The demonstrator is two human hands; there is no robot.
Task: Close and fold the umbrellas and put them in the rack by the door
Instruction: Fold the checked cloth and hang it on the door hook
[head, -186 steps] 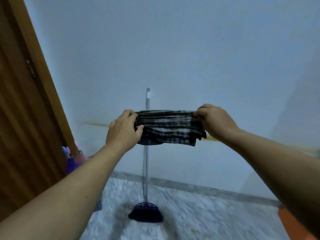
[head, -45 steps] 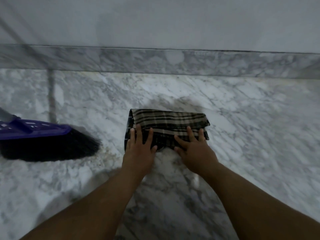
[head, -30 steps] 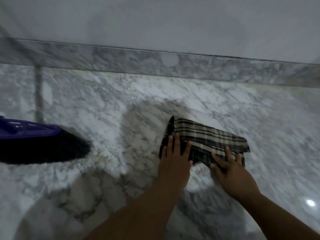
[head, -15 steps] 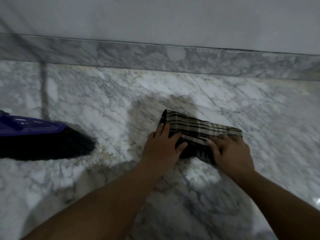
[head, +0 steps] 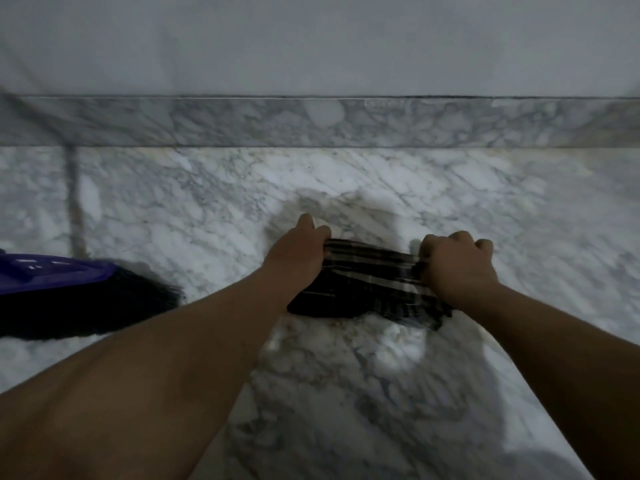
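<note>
White marble floor meets a marble skirting. A purple broom head sits left. Plaid cloth lies centre.

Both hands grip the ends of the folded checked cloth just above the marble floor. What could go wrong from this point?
1. The cloth sags between the left hand and the right hand, so its folds may fall open.
2. The floor looks dusty near the broom; the hanging part may pick up dirt.

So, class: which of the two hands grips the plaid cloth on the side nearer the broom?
The left hand: it grips the cloth at its broom-side end; the right hand grips the far end.
</note>
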